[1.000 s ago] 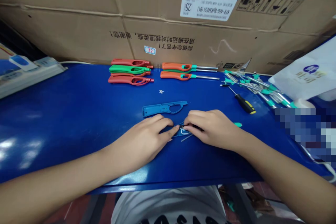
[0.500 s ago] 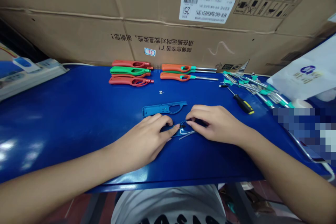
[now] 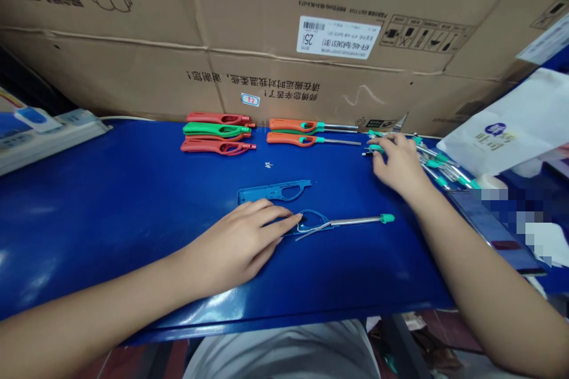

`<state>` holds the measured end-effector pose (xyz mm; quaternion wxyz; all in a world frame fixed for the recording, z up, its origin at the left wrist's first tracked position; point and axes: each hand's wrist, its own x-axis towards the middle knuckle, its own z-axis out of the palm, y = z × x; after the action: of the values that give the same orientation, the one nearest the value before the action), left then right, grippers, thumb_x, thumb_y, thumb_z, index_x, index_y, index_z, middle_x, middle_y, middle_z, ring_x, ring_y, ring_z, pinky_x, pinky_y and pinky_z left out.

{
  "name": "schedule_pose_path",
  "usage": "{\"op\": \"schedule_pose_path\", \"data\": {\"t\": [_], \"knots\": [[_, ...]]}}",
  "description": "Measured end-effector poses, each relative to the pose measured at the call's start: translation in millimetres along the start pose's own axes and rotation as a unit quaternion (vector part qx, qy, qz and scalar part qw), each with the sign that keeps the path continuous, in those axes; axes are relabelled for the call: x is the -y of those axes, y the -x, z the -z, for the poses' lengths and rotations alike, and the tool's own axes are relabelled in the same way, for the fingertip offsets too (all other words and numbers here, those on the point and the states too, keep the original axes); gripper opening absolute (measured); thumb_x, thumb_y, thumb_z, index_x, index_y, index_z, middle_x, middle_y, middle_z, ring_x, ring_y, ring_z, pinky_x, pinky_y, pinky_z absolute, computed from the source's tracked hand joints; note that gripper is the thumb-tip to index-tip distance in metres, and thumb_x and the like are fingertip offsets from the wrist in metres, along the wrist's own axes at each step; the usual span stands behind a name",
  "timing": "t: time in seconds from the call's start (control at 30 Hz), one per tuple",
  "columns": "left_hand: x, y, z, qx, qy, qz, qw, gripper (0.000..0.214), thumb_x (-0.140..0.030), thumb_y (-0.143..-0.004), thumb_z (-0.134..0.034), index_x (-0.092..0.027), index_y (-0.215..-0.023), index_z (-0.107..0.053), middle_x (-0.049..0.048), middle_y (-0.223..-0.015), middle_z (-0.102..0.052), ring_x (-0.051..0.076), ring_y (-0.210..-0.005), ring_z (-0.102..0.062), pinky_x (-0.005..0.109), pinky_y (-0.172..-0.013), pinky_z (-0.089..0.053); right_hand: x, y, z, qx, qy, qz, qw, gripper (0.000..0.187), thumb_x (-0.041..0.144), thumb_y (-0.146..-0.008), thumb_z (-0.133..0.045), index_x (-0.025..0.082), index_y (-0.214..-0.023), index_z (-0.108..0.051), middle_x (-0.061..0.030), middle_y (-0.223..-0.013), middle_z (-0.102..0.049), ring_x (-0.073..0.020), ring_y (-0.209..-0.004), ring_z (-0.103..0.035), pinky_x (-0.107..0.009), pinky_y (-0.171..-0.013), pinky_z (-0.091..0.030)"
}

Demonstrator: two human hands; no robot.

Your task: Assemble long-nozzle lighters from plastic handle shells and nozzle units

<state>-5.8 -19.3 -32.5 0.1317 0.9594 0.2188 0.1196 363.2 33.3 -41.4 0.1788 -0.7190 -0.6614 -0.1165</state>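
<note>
My left hand (image 3: 253,237) presses its fingertips on the rear part of a blue lighter shell half (image 3: 306,214), holding it on the table. A thin white tube and a metal rod (image 3: 360,221) with a green tip (image 3: 387,218) extend from that shell to the right. Above it lies the matching blue shell half (image 3: 267,190), inner side up. My right hand (image 3: 398,163) is over the left end of a pile of metal rods with green parts (image 3: 444,167). Its thumb and index finger are apart around a small green part (image 3: 376,147). The screwdriver under this hand is hidden.
Red, green and orange shell pieces (image 3: 217,147) are stacked at the back left, beside orange lighters (image 3: 291,139) with metal rods. Small white bits (image 3: 268,165) lie mid-table. A cardboard box (image 3: 249,23) stands behind. A power strip (image 3: 53,136) is left, a white bag (image 3: 498,124) right.
My right hand has left the blue shell and moved right and away to the pile of rods. The green-tipped rod on the shell is now uncovered. My left hand stays on the shell.
</note>
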Motion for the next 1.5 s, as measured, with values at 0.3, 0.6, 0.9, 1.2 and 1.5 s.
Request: {"op": "schedule_pose_path", "data": {"t": [0.3,0.6,0.9,1.2,1.5], "knots": [[2,1,-0.5,-0.014,-0.001,-0.006,1.0,0.046,-0.013,-0.101,-0.044,-0.02,-0.146,-0.052,0.0088,-0.138,-0.063,0.027,-0.123,-0.056,0.044,-0.102,-0.052,-23,-12,-8,0.094,0.032,-0.081,0.992,0.038,0.028,-0.09,-0.047,0.016,-0.121,-0.067,-0.0185,-0.125,-0.068,-0.0415,-0.121,-0.055,-0.064,-0.101,-0.042],[4,1,-1.9,-0.021,-0.002,-0.008,1.0,0.044,-0.013,-0.101,-0.044,-0.022,-0.143,-0.055,0.0087,-0.135,-0.063,0.027,-0.122,-0.058,0.044,-0.1,-0.053,-20,-14,-12,0.04,-0.044,-0.074,0.995,0.03,0.021,-0.083,-0.052,0.009,-0.104,-0.07,-0.0251,-0.118,-0.069,-0.0421,-0.12,-0.06,-0.058,-0.104,-0.043],[5,-1,-2.3,-0.015,0.0,0.005,1.0,0.042,-0.016,-0.101,-0.046,-0.022,-0.142,-0.056,0.0076,-0.136,-0.062,0.026,-0.122,-0.057,0.043,-0.102,-0.052,7,-6,4,-0.023,-0.253,-0.032,0.967,0.02,0.034,-0.081,-0.065,0.019,-0.094,-0.065,-0.0113,-0.092,-0.074,-0.025,-0.082,-0.07,-0.041,-0.078,-0.058],[7,-3,-1.5,-0.012,0.009,0.02,1.0,0.04,-0.02,-0.102,-0.048,-0.022,-0.141,-0.058,0.0087,-0.133,-0.064,0.026,-0.12,-0.059,0.044,-0.101,-0.051,55,22,3,0.075,-0.317,0.057,0.944,0.009,0.028,-0.083,-0.064,0.02,-0.084,-0.068,-0.004,-0.074,-0.067,-0.0173,-0.063,-0.06,-0.031,-0.06,-0.05],[6,-4,-1.3,-0.011,0.013,0.026,1.0,0.04,-0.021,-0.101,-0.049,-0.023,-0.14,-0.058,0.0081,-0.132,-0.064,0.026,-0.12,-0.059,0.044,-0.101,-0.05,63,26,0,0.096,-0.274,0.192,0.937,0.026,0.028,-0.093,-0.061,0.023,-0.117,-0.069,-0.009,-0.11,-0.065,-0.0208,-0.087,-0.062,-0.036,-0.078,-0.052]]}}
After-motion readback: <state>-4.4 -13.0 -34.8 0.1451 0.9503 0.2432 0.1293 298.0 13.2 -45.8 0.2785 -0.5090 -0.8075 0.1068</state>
